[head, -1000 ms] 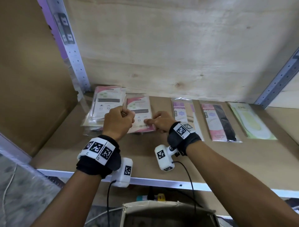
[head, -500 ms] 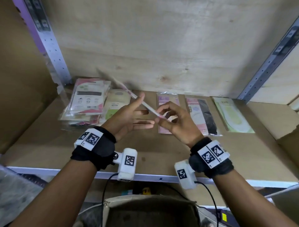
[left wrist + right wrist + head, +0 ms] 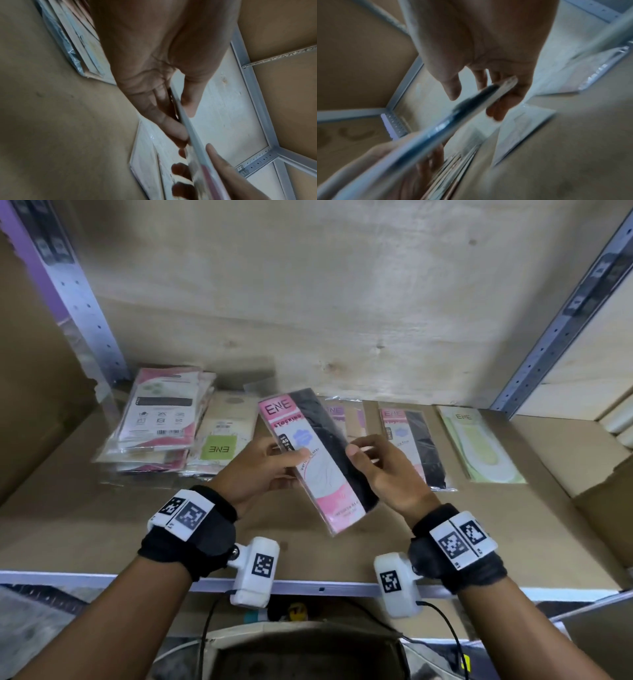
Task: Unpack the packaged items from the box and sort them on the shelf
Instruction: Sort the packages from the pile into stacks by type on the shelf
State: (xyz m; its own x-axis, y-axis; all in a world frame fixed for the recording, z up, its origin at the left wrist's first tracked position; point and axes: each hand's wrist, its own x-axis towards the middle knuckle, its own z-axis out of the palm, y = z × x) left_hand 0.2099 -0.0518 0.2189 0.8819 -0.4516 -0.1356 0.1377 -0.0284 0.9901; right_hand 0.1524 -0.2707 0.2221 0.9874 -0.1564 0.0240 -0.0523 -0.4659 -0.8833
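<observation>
A flat pink-and-black stocking packet (image 3: pixel 318 460) marked ENE is held face up above the shelf board (image 3: pixel 85 518). My left hand (image 3: pixel 263 463) pinches its left edge, thumb on top. My right hand (image 3: pixel 380 470) grips its right edge with curled fingers. In the left wrist view the packet (image 3: pixel 192 132) shows edge-on between thumb and fingers. The right wrist view is blurred, with the packet (image 3: pixel 447 124) edge-on in the fingers. A stack of pink-and-white packets (image 3: pixel 157 419) lies at the back left, a beige packet with a green label (image 3: pixel 222 436) beside it.
Behind my hands lie a partly hidden pink packet (image 3: pixel 346 416), a matching pink-and-black packet (image 3: pixel 416 446) and a pale green packet (image 3: pixel 479 446). Perforated metal posts (image 3: pixel 78 299) stand at both rear corners. An open box (image 3: pixel 308 652) sits below the shelf's front rail.
Both hands lifted a packet off the left piles, where it stood edge-on half a second ago. It has since turned face up between them, and the beige green-label packet beneath is uncovered.
</observation>
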